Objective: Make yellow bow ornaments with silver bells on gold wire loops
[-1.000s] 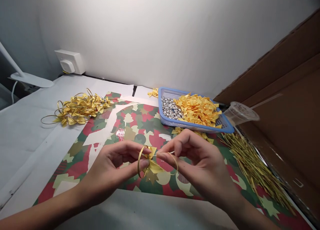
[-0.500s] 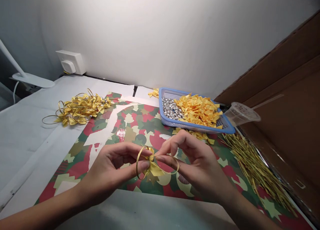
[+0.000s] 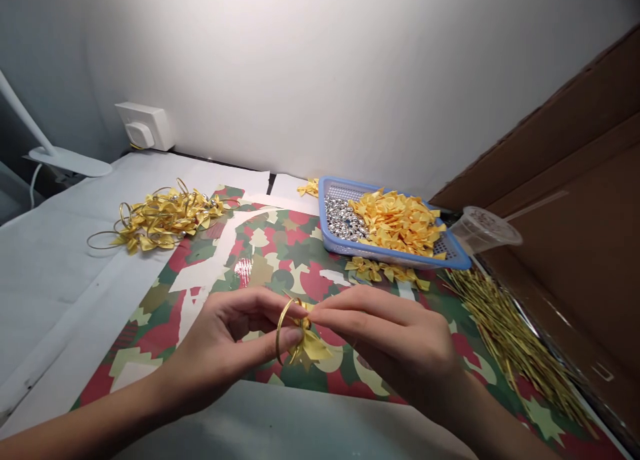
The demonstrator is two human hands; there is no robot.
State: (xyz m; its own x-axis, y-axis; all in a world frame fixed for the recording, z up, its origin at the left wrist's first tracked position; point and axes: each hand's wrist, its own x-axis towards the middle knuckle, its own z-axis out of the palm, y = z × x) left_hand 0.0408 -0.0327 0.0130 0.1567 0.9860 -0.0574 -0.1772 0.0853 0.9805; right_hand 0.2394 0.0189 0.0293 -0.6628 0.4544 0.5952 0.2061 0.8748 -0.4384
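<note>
My left hand (image 3: 235, 347) pinches a yellow ribbon bow (image 3: 314, 348) with a gold wire ring (image 3: 281, 333) around it, between thumb and forefinger. The bow's tails hang to the right of the fingertips. From the other side my right hand (image 3: 395, 333) meets the bow at its middle, fingers closed and pressed together. Its thumb and whatever it pinches are hidden behind the fingers. Both hands are just above the patterned sheet (image 3: 273, 260). To the left lies a pile of finished-looking yellow bows on gold rings (image 3: 165, 217).
A blue basket (image 3: 395, 255) holds yellow bows (image 3: 400, 220) and silver beads (image 3: 343, 220). More bows (image 3: 385, 271) lie before it. At right are gold wire stems (image 3: 515, 340), a clear plastic cup (image 3: 483, 230) and cardboard (image 3: 575, 153). A lamp base (image 3: 70, 161) stands far left.
My right hand has turned over, its fingers now straighter and covering the thumb. The thin wire loop that showed by its thumb is out of sight. My left hand keeps its pinch.
</note>
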